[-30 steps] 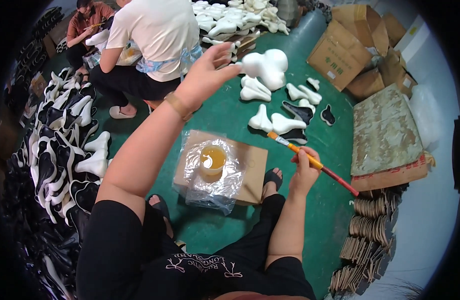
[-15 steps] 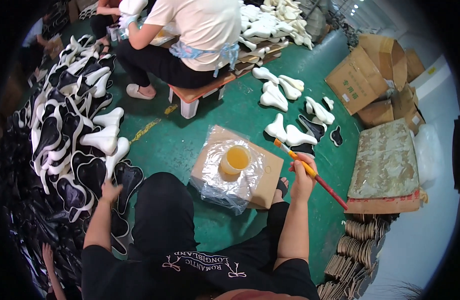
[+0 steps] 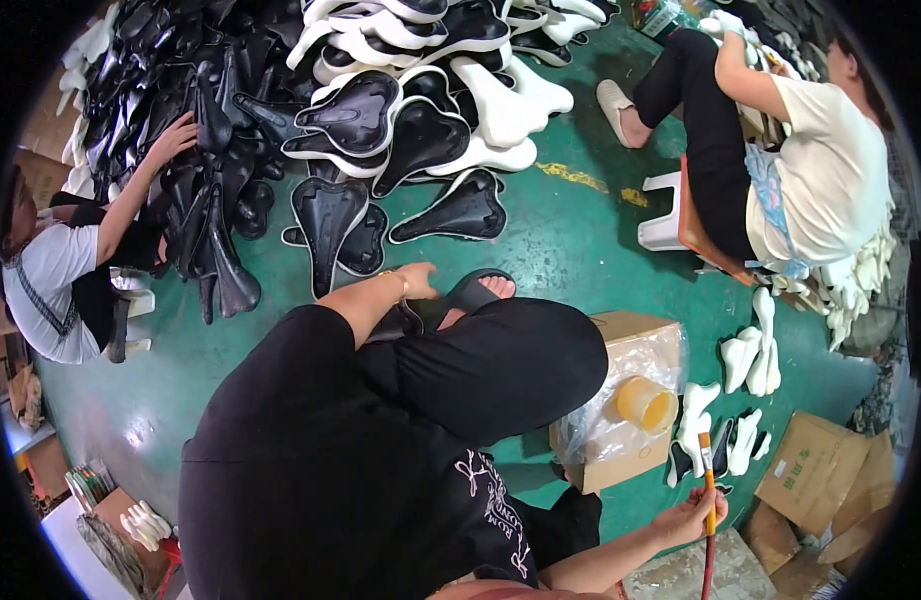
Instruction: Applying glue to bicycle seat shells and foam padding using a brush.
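In my right hand (image 3: 689,518) is a paintbrush (image 3: 710,495) with an orange and red handle, held bristles up, the fingers closed round it. My left hand (image 3: 418,281) is stretched out beside my sandalled foot, its fingers apart and nothing visible in them. A black bicycle saddle shell (image 3: 397,322) lies below that wrist, partly hidden by my forearm and leg. More black saddles with white rims (image 3: 451,207) rest just beyond the left hand. Right of my knee, a tub of yellowish liquid (image 3: 648,404) stands on a plastic-covered cardboard box (image 3: 636,335).
White saddle pads (image 3: 751,350) lie on the green floor past the box. A large heap of black shells (image 3: 211,180) and white saddles (image 3: 501,100) fills the far side. One person (image 3: 821,180) sits on a stool at right; another (image 3: 61,280) reaches into the heap at left. Cartons (image 3: 816,470) stand lower right.
My view and body have turned left toward the saddle heap. The tub and box now sit further right in view. The brush has stayed in my right hand and now points upright.
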The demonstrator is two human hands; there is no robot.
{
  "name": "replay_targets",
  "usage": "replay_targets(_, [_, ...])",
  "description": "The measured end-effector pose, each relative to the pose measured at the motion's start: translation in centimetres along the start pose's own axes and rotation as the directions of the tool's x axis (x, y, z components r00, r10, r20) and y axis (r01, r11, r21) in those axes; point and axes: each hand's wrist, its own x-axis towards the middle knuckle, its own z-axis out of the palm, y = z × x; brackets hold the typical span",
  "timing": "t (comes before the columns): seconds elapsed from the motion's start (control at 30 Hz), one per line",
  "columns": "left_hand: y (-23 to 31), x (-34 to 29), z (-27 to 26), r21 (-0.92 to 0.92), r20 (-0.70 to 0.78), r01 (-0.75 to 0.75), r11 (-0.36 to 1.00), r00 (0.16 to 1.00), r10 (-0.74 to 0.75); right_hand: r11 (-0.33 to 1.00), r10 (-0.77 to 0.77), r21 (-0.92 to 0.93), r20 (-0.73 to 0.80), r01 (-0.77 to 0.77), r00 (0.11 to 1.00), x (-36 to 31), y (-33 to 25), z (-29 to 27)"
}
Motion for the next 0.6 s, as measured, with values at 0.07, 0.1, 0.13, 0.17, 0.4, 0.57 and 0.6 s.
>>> replay_targets(0.07, [0.1,0.1,-0.2,0.010,-0.058,0.004,1.000,0.998,-0.003,1.000,-0.001,-0.005,-0.031,0.001,1.000,0.2,0.0,-0.3])
replay_targets(0.1, [0.1,-0.5,-0.4,0.109,-0.078,0.010,0.994,0.997,-0.002,1.000,0.019,-0.006,-0.055,-0.020,0.998,0.2,-0.1,-0.6])
replay_targets(0.13, [0.7,-1.2,-0.5,0.210,-0.092,0.007,0.978,0.996,0.013,0.999,0.033,-0.012,-0.089,-0.035,0.995,0.2,-0.5,-1.1])
replay_targets(0.17, [1.1,-2.5,-0.9,0.312,-0.020,0.025,0.950,1.000,-0.019,0.999,0.005,-0.035,-0.103,-0.009,0.995,0.0,-0.6,-1.2])
replay_targets(0.4, [-7.5,-2.8,4.0,0.687,-0.137,-0.059,0.724,0.969,0.208,0.996,0.076,-0.032,-0.072,-0.079,0.995,-0.6,-0.9,-0.1])
replay_targets(0.57, [-4.6,-3.1,2.1,0.668,-0.029,0.122,0.734,0.990,-0.139,0.998,0.066,0.017,-0.092,-0.065,0.993,-1.1,-2.1,1.2])
replay_targets(0.6, [-4.7,-3.5,1.8,0.698,0.001,0.147,0.701,0.978,-0.206,0.998,0.060,0.025,-0.090,-0.058,0.994,-0.9,-2.0,1.1])
